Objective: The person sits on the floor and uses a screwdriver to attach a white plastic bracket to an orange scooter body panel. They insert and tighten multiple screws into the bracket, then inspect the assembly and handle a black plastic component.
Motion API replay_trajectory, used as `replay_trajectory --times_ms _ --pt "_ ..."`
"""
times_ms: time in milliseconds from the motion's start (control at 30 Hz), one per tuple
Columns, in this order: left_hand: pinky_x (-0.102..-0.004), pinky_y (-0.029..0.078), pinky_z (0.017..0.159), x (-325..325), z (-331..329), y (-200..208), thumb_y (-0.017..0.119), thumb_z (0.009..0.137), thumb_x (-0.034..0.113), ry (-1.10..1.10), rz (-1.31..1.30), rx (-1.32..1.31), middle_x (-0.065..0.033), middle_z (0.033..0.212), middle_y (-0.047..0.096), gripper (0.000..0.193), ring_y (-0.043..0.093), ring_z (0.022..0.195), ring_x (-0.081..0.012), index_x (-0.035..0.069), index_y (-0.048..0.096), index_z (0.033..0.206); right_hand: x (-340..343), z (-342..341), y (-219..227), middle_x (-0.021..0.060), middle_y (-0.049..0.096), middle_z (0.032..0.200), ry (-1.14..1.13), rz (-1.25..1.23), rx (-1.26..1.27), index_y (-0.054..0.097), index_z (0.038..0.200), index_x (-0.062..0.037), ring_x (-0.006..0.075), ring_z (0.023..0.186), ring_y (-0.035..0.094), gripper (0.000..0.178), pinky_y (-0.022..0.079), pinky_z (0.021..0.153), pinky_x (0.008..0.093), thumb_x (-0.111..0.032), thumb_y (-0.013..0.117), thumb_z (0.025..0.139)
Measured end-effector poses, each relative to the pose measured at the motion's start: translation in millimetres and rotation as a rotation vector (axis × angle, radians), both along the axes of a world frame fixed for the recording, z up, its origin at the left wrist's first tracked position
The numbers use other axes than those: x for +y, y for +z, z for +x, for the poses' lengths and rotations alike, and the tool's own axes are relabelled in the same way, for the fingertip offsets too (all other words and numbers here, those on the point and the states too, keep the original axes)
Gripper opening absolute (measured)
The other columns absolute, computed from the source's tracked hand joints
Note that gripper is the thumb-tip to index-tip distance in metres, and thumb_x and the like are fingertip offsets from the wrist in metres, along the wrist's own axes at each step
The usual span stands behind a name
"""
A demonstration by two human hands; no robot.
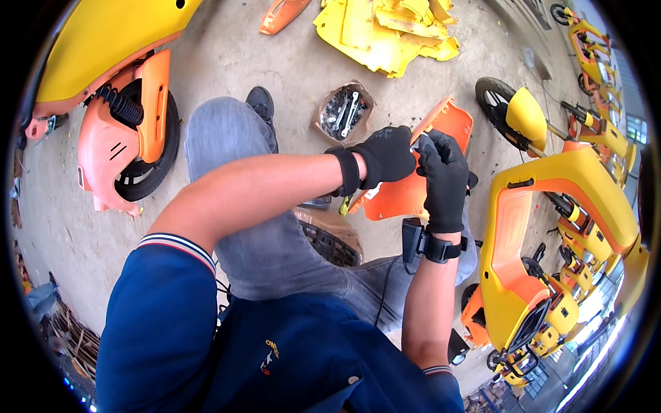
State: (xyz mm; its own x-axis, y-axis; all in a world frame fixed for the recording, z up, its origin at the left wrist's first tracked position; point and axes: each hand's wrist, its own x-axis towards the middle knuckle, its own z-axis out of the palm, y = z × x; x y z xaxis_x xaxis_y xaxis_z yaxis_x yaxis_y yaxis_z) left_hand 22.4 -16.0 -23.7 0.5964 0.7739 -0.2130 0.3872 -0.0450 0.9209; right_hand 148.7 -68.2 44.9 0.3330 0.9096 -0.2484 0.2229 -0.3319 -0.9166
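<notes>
An orange plastic panel (pixel 398 199), curved like a scooter body cover, is held up between my hands above my right leg. My left hand (pixel 387 155), in a black glove, is closed at the panel's left edge. My right hand (pixel 444 179), also black-gloved, lies in front of the panel with its fingers pinched together close to my left fist. A small greyish piece shows at those fingertips, too small to name. Just beyond my hands, an open cardboard box (pixel 368 113) on the floor holds dark small parts and silvery wrenches (pixel 350 113).
Yellow plastic panels (pixel 385 34) lie piled at the far side, beside an orange piece (pixel 282 15). A yellow and orange scooter (pixel 117 41) stands at the left, its wheel near my leg. A yellow scooter frame (pixel 506 255) is close on the right, with several scooters behind.
</notes>
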Motion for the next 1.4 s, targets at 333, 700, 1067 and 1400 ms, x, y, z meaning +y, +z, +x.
replay_trajectory --times_ms 333,700,1067,1400 --pt "-0.0434 0.053 0.065 4.4 -4.4 11.3 0.060 0.083 0.022 -0.075 -0.166 0.016 -0.0232 0.081 0.067 0.030 0.068 0.071 -0.0351 -0.006 0.058 0.095 -3.9 7.6 -12.1 0.0044 0.069 0.096 0.035 -0.066 0.037 0.065 0.117 0.0019 0.0081 0.079 0.060 0.029 0.049 0.066 0.0236 -0.015 0.067 0.094" --pt "-0.0461 0.050 0.082 2.2 -7.2 13.7 0.059 0.087 0.025 -0.075 -0.118 0.079 -0.0297 0.102 0.064 0.035 0.064 0.099 -0.0435 -0.006 0.054 0.102 -4.5 2.6 -12.5 0.0038 0.068 0.091 -0.007 -0.007 -0.001 0.065 0.112 0.0012 0.0087 0.077 0.060 0.025 0.048 0.066 0.0236 -0.014 0.069 0.092" --pt "-0.0485 0.051 0.077 -4.7 -6.9 7.5 0.057 0.090 0.022 -0.024 -0.102 0.073 -0.0299 0.099 0.064 0.033 0.065 0.093 -0.0459 -0.002 0.046 0.111 -6.0 2.6 -21.4 0.0033 0.067 0.089 -0.002 0.025 0.004 0.065 0.109 0.0016 0.0075 0.074 0.057 0.022 0.046 0.064 0.0236 -0.011 0.069 0.091" --pt "-0.0451 0.053 0.069 4.9 -4.9 18.7 0.060 0.085 0.025 -0.098 -0.176 0.069 -0.0260 0.090 0.067 0.035 0.067 0.079 -0.0401 -0.007 0.059 0.097 -7.8 0.2 -24.1 0.0039 0.067 0.092 -0.050 0.058 0.123 0.066 0.109 0.0014 0.0082 0.076 0.059 0.020 0.049 0.067 0.0240 -0.011 0.066 0.094"
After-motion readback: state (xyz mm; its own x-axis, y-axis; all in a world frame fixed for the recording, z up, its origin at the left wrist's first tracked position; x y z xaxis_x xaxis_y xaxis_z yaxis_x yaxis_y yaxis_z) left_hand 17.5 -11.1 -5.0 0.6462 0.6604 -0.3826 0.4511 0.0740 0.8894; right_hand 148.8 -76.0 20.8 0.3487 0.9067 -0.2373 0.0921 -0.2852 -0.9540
